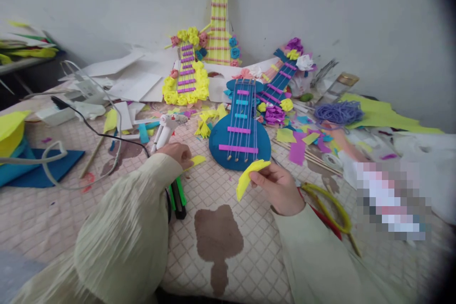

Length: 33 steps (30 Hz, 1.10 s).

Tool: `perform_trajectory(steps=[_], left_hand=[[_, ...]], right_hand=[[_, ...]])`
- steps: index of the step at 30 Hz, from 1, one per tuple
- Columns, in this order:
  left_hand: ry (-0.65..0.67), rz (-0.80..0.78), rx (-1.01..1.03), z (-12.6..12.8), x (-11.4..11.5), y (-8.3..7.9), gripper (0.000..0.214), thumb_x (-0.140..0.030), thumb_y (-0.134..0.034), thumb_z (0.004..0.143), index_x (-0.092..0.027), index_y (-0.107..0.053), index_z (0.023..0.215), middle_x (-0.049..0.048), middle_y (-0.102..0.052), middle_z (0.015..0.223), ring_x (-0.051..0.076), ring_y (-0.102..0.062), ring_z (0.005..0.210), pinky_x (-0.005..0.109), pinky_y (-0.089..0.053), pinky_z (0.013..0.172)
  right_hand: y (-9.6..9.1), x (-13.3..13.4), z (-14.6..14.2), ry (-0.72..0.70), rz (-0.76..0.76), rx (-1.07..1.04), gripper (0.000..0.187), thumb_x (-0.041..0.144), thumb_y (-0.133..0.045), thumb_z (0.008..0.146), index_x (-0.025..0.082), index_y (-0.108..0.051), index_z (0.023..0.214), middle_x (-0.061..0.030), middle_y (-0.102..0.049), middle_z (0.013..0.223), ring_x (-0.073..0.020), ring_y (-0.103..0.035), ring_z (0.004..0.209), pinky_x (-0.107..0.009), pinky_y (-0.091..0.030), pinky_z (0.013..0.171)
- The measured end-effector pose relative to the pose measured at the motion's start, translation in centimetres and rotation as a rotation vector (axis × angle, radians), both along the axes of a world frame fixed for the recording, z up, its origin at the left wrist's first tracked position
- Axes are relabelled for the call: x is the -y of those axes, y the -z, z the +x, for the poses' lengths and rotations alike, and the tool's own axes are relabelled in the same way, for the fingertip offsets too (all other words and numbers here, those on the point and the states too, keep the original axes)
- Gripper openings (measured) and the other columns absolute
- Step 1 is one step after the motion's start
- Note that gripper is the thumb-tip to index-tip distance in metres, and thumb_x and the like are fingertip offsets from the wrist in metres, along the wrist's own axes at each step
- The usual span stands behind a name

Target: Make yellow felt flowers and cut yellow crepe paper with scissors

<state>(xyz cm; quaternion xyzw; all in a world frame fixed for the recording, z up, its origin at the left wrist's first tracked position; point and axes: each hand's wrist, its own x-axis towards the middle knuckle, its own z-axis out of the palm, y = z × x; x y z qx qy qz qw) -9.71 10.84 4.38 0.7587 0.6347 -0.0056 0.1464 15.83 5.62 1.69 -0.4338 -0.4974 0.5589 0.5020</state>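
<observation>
Between the thumb and fingers of my right hand (283, 187) is a folded piece of yellow crepe paper (247, 181), held up off the table. My left hand (177, 154) is closed, its fingers curled around the near end of a small yellow paper strip (197, 161); the fingertips are partly hidden. Just beyond both hands lies a blue paper guitar (223, 149) with pink and light-blue bars and pale strings. Beside my left hand is a white glue gun (164, 135). Under my left wrist, a green and black cutter (178, 199) lies on the table.
Yellow-handled scissors (329, 211) lie by my right forearm. Two yellow guitars (187, 69) and another blue one (283, 78) lean at the back. Purple yarn (338, 113), paper scraps (297, 152) and thin sticks are at right. A black cord (96, 128) crosses the left side.
</observation>
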Motion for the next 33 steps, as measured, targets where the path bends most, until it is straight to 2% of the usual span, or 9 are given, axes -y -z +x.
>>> perform_trajectory(steps=[6, 13, 16, 20, 22, 24, 30, 33], left_hand=[[0.063, -0.042, 0.01, 0.2, -0.1, 0.0, 0.016, -0.026, -0.049, 0.064, -0.016, -0.06, 0.071, 0.0044, -0.063, 0.073, 0.016, -0.058, 0.067, 0.026, -0.041, 0.063], [0.216, -0.03, 0.087, -0.1, -0.1, 0.1, 0.016, -0.025, -0.045, 0.067, -0.015, -0.058, 0.07, 0.0048, -0.062, 0.07, 0.016, -0.057, 0.067, 0.026, -0.04, 0.065], [0.257, -0.04, 0.264, 0.0, 0.1, 0.0, 0.014, -0.026, -0.044, 0.069, -0.015, -0.054, 0.068, 0.0022, -0.06, 0.066, 0.013, -0.056, 0.062, 0.024, -0.04, 0.061], [0.253, -0.099, 0.64, 1.3, 0.6, -0.1, 0.013, -0.029, -0.048, 0.069, -0.016, -0.051, 0.067, -0.0011, -0.056, 0.058, 0.009, -0.052, 0.054, 0.022, -0.04, 0.055], [0.218, -0.125, 0.847, 2.5, 1.0, 0.0, 0.015, -0.03, -0.052, 0.067, -0.015, -0.051, 0.067, -0.0002, -0.056, 0.058, 0.01, -0.051, 0.053, 0.022, -0.041, 0.051], [0.145, -0.08, 1.017, 4.0, 1.6, 0.2, 0.017, -0.031, -0.056, 0.065, -0.014, -0.052, 0.066, 0.0002, -0.055, 0.057, 0.009, -0.051, 0.051, 0.021, -0.041, 0.048], [0.018, -0.068, 1.227, 7.3, 3.5, 0.5, 0.016, -0.026, -0.062, 0.063, -0.012, -0.056, 0.068, 0.0014, -0.057, 0.059, 0.008, -0.052, 0.051, 0.021, -0.043, 0.049], [-0.03, -0.153, 1.36, 7.8, 3.8, 0.5, 0.026, -0.024, -0.066, 0.06, -0.012, -0.057, 0.081, 0.0004, -0.059, 0.061, 0.008, -0.054, 0.053, 0.021, -0.045, 0.052]], right_hand=[[0.1, -0.1, 0.1, 0.002, 0.005, 0.005, 0.009, 0.025, -0.07, 0.065, 0.021, -0.065, 0.071, 0.0048, -0.06, 0.055, -0.0087, -0.053, 0.05, -0.022, -0.042, 0.051], [0.0, -0.1, 0.1, -0.003, 0.0, -0.001, 0.01, 0.024, -0.07, 0.065, 0.021, -0.065, 0.072, 0.0045, -0.06, 0.056, -0.0088, -0.053, 0.051, -0.023, -0.041, 0.052], [0.1, -0.1, 0.1, -0.002, 0.009, -0.009, 0.009, 0.024, -0.07, 0.065, 0.021, -0.065, 0.071, 0.0044, -0.06, 0.056, -0.0087, -0.053, 0.05, -0.023, -0.041, 0.051], [0.0, 0.0, 0.1, -0.018, 0.018, -0.011, 0.01, 0.024, -0.07, 0.065, 0.021, -0.065, 0.072, 0.0041, -0.06, 0.055, -0.009, -0.053, 0.05, -0.023, -0.042, 0.05], [-0.2, 0.1, 0.0, -0.036, 0.017, -0.011, 0.01, 0.025, -0.07, 0.065, 0.02, -0.064, 0.071, 0.0037, -0.06, 0.055, -0.0094, -0.053, 0.05, -0.023, -0.042, 0.05], [-0.4, 0.3, -0.2, -0.046, 0.011, -0.006, 0.011, 0.026, -0.07, 0.064, 0.02, -0.064, 0.069, 0.0034, -0.06, 0.055, -0.0096, -0.053, 0.05, -0.023, -0.042, 0.049], [-0.9, 0.7, -1.0, -0.069, -0.01, 0.024, 0.014, 0.028, -0.071, 0.062, 0.019, -0.062, 0.067, 0.0033, -0.06, 0.055, -0.01, -0.052, 0.051, -0.024, -0.043, 0.05], [-0.8, 0.7, -1.1, -0.068, -0.022, 0.02, 0.013, 0.027, -0.072, 0.061, 0.019, -0.063, 0.068, 0.0032, -0.061, 0.057, -0.0098, -0.054, 0.052, -0.023, -0.044, 0.051]])
